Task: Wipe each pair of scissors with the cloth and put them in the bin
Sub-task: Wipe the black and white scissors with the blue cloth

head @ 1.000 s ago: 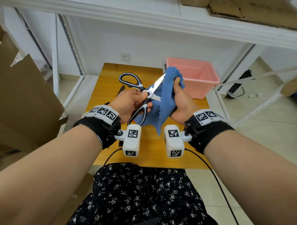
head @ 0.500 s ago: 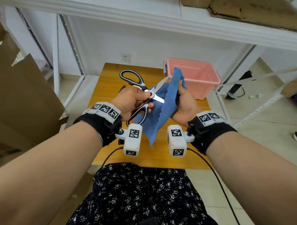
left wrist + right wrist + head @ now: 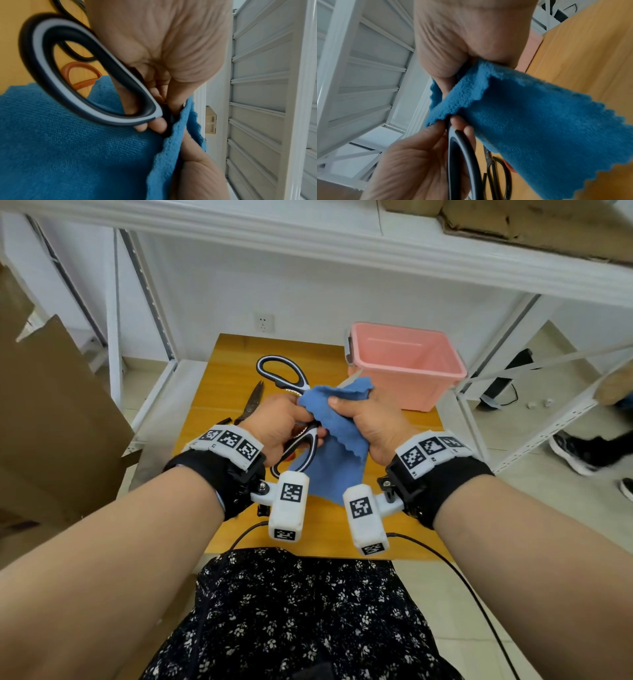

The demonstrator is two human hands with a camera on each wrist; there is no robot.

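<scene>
My left hand (image 3: 287,422) grips the black-and-white scissors (image 3: 281,373) (image 3: 51,75) (image 3: 462,155) near the pivot, its handles spread. My right hand (image 3: 363,419) pinches the blue cloth (image 3: 339,433) (image 3: 68,148) (image 3: 530,115) around the blades, which are hidden except for a tip beyond the cloth. The pink bin (image 3: 404,364) stands at the table's far right. A dark pair of scissors (image 3: 251,404) (image 3: 494,169) lies on the table to the left. An orange handle (image 3: 80,75) of another pair shows on the table under my hands.
The yellow wooden table (image 3: 233,364) sits between white metal shelf frames (image 3: 144,302). Brown cardboard (image 3: 44,405) leans at the left. Someone's shoe (image 3: 582,453) is on the floor at the right. Cables hang from the wrist cameras.
My right hand has slid the cloth down the blades toward the pivot, so it now covers them almost fully. Both hands sit slightly lower and closer together.
</scene>
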